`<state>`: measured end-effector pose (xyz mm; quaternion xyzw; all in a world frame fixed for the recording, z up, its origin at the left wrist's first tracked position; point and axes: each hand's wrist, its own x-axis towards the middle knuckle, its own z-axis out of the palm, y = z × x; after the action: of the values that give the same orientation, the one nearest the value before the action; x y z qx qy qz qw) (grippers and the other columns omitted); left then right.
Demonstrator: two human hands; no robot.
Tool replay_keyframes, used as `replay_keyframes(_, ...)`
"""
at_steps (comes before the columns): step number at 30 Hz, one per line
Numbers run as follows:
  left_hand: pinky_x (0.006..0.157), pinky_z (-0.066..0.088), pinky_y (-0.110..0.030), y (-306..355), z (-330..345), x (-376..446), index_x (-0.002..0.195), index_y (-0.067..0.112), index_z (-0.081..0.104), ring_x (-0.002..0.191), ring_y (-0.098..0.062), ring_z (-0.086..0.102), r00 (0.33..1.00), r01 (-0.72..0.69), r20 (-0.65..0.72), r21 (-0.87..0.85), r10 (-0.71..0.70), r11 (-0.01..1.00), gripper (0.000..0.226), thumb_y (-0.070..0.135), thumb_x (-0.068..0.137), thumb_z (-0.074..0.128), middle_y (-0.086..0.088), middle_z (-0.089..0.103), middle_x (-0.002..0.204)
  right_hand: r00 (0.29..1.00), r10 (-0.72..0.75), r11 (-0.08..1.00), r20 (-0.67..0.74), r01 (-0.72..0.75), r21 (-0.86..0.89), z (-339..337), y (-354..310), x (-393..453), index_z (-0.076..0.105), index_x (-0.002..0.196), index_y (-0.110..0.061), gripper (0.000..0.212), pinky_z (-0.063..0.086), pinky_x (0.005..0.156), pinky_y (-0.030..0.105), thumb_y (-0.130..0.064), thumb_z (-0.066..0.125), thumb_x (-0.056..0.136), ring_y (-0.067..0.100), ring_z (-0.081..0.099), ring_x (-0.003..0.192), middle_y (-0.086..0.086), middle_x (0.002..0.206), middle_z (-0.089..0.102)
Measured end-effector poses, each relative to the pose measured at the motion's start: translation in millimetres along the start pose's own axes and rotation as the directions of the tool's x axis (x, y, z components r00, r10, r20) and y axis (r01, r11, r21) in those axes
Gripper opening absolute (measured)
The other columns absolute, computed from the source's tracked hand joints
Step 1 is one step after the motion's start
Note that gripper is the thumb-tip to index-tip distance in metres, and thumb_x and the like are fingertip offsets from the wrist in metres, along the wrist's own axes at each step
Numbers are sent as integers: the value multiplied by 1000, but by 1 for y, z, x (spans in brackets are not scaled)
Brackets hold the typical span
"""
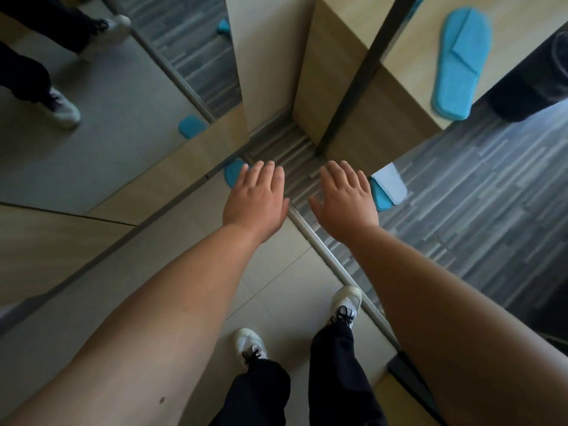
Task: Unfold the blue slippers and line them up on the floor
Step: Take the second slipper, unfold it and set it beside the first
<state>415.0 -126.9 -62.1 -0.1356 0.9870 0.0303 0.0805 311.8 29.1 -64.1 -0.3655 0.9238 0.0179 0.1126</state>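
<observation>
reaching out empty with fingers spread, left hand (pixel 256 201), right hand (pixel 344 202), flat blue slipper (pixel 459 61) on wooden ledge, toe pointing away

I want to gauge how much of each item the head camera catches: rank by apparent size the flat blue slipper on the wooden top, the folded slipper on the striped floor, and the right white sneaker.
1. Flat blue slipper
2. Folded slipper and right white sneaker: similar, and both partly hidden, so unranked.

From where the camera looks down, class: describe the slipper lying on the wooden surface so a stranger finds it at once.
Start at the pale wooden cabinet top, upper right. On it lies a blue slipper, flat and in full view; the other blue piece sits lower, on the grey floor.
</observation>
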Motion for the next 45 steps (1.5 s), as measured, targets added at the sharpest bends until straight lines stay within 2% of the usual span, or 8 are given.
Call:
replay_keyframes(12,116,21,-46,91,-27,75,145,9,25,140,-32,30,995,-79,66,-11,79,997,59,42,97,35,-15,35,151,997,75,993,-18,-74,89,-15,94,10,30,148,-17,63,10,113,42,-50,43,96,28,22,145,7,155,32)
replay_keyframes(22,117,20,-46,168,-71,184,144,6,27,138,-31,30,993,-98,62,5,97,995,62,41,94,37,-15,35,150,985,156,981,-80,-144,133,-58,223,50,36,144,-10,61,18,115,43,-43,48,94,31,29,140,13,149,39)
replay_keyframes(30,113,28,-43,219,-79,262,142,5,30,136,-32,34,997,-62,38,-149,68,987,59,39,95,38,-16,39,147,933,352,905,-77,-318,282,-75,288,104,35,142,-9,57,28,112,44,-40,45,95,30,32,138,12,148,40)
replay_keyframes(32,105,34,-43,224,-79,284,138,4,35,130,-32,39,997,-26,60,-241,42,970,54,37,95,39,-17,42,143,928,366,889,-67,-327,321,-78,296,119,36,141,-9,55,32,109,43,-38,45,95,31,36,135,12,147,41)
replay_keyframes(35,80,41,-41,229,-81,322,117,5,47,109,-32,50,992,123,89,-408,-95,905,37,33,94,39,-18,53,124,916,400,859,-41,-359,365,-81,307,144,42,135,-8,48,40,100,42,-36,45,96,31,43,126,11,141,46)
replay_keyframes(36,77,41,-40,232,-81,333,114,6,48,105,-32,52,985,173,101,-447,-142,878,35,33,94,38,-17,54,120,908,417,845,-26,-377,380,-82,310,153,44,132,-8,46,42,97,42,-35,45,96,31,45,123,12,139,48)
replay_keyframes(41,85,47,-39,240,-80,371,124,5,49,108,-32,56,960,280,148,-530,-238,800,39,26,94,36,-16,57,123,845,530,748,69,-504,432,-87,319,187,52,108,-7,26,40,70,38,-27,43,94,29,50,93,11,106,54)
replay_keyframes(45,80,46,-36,246,-82,392,121,6,53,105,-32,58,938,345,197,-585,-284,734,35,22,94,37,-15,60,120,785,603,638,143,-582,504,-93,322,204,52,103,-6,20,37,68,34,-21,42,94,26,48,84,8,97,48)
